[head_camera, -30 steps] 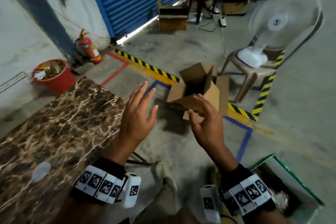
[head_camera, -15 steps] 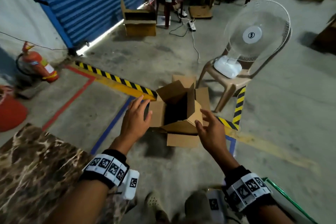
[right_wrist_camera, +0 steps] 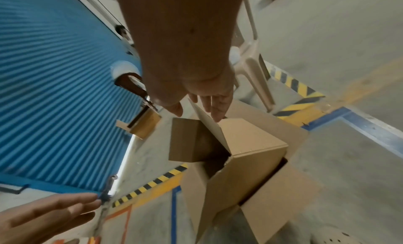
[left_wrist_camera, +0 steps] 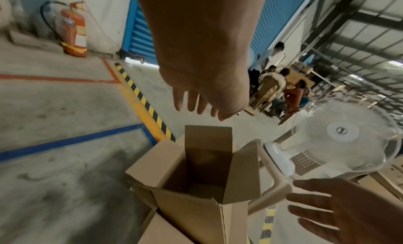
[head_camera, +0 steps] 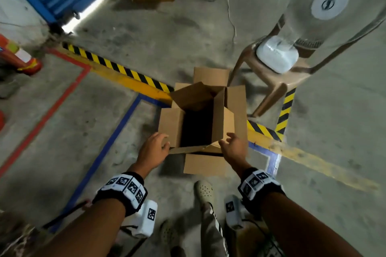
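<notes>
The box [head_camera: 218, 125] sits on the floor [head_camera: 83, 121], the left hand [head_camera: 153, 150] by its near left corner, the right hand [head_camera: 235, 149] by its near right. Behind it to the right, a fan [head_camera: 325, 6] stands on a chair [head_camera: 277, 85]; an extinguisher [head_camera: 18, 56] stands far left.

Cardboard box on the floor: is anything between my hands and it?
Nothing visible. The left hand and right hand, both empty and open, reach at the near corners of the open cardboard box. The chair with the fan stands beyond it.

The head view crops the fan [head_camera: 325, 4] and shows only darkness inside the box [head_camera: 171, 123].
</notes>
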Available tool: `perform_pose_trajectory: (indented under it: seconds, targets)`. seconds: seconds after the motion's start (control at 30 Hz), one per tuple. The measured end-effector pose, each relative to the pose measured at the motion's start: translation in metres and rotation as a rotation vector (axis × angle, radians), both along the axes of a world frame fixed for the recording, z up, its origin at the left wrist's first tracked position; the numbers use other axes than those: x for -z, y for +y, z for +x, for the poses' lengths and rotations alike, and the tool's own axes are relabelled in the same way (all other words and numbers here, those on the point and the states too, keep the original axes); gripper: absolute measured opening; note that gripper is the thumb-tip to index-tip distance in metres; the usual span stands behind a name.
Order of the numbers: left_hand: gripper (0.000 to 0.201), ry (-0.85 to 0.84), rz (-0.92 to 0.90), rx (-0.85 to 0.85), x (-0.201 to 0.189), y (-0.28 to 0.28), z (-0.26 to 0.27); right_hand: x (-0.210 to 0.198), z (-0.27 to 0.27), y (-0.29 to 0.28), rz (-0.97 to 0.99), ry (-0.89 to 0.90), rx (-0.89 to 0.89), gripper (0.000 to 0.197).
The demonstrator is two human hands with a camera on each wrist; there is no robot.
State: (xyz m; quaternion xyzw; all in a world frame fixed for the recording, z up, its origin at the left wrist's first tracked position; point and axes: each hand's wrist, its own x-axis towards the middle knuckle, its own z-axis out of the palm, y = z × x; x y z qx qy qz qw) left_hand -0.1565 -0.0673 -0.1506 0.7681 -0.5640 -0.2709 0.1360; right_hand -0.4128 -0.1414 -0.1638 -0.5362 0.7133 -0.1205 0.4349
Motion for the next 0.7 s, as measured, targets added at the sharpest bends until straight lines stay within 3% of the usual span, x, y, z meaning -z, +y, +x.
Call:
perform_pose_trajectory:
  seconds: [0.17, 0.27, 0.43, 0.53, 0.7]
  targets:
    - [0.057, 0.055, 0.218, 0.203, 0.081, -0.044, -0.039, 0.078, 0.002, -0.052, 0.098, 0.042, 0.020, 0.062]
    - [0.067, -0.003, 0.324, 0.320, 0.133, -0.057, -0.062, 0.115, 0.000, -0.074, 0.124, 0.035, 0.006, 0.063]
    - [0.043, -0.022, 0.274, 0.221, 0.180, -0.061, -0.084, 0.155, -0.013, -0.086, 0.127, -0.116, 0.069, 0.044]
    - [0.032, 0.016, 0.148, 0.116, 0.174, -0.059, -0.086, 0.147, -0.019, -0.090, 0.092, -0.216, 0.100, 0.040]
    - [0.033, 0.063, -0.060, -0.039, 0.122, -0.050, -0.066, 0.069, -0.004, -0.096, 0.056, -0.360, 0.153, 0.026]
